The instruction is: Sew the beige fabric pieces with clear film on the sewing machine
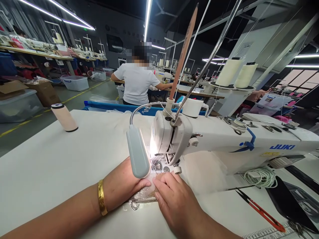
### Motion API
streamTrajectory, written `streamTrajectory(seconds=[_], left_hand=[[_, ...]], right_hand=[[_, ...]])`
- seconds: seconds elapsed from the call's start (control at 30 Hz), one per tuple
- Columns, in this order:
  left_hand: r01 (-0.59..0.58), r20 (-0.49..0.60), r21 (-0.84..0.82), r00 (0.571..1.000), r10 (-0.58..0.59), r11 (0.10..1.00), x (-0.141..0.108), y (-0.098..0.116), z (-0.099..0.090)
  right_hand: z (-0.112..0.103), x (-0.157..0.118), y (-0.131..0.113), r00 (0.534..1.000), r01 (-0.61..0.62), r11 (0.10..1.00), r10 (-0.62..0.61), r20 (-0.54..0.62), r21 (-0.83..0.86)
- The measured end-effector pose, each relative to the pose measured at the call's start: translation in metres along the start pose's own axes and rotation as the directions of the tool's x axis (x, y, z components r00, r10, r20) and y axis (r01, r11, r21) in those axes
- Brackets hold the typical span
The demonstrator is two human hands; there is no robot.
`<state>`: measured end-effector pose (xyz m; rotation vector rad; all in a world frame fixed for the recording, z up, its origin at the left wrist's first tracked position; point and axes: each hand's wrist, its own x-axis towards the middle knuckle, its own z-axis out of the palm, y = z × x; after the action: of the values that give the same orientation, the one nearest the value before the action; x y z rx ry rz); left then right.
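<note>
At the sewing machine [164, 132], a piece of pale sheer fabric [152, 177] lies at the needle area, lit by the lamp. My left hand [124, 177] is on its left side, thumb against the fabric; the grey lamp head [138, 152] hides most of its fingers. From the right, my right hand [175, 197] has bent fingers closed on the fabric edge, its fingertips close to my left thumb. Both hands are just in front of the presser foot [170, 158], which is partly hidden by the machine head. More translucent material [206, 169] spreads under the machine arm.
A peach thread cone [64, 118] stands on the white table [50, 172] at left. Orange-handled thread snips [261, 210], a ruler [269, 232] and a coil of pale cord [260, 177] lie at right. A person in a white shirt [139, 81] sits ahead.
</note>
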<state>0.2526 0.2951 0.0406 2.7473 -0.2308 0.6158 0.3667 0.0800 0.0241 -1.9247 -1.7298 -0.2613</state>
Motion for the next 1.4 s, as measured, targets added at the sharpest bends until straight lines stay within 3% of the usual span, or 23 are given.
streamTrajectory(seconds=[0.33,0.57,0.93,1.4], left_hand=[[-0.034,0.016,0.159,0.999,0.032,0.987,-0.001,0.011,-0.003],[-0.141,-0.003,0.04,0.99,0.141,0.989,0.001,0.037,-0.014],[-0.157,-0.036,0.077,0.986,0.16,0.985,0.006,0.029,-0.013],[-0.149,-0.055,0.081,0.987,0.153,0.986,0.0,0.024,-0.003]], right_hand=[[0.001,0.001,0.0,1.0,0.003,1.0,-0.003,0.01,0.001],[0.002,0.002,0.003,1.0,0.015,1.0,-0.015,-0.003,0.011],[0.0,0.006,0.006,0.997,-0.035,0.999,0.034,0.072,0.017],[-0.005,0.006,0.006,0.999,-0.004,0.998,0.001,0.05,0.055]])
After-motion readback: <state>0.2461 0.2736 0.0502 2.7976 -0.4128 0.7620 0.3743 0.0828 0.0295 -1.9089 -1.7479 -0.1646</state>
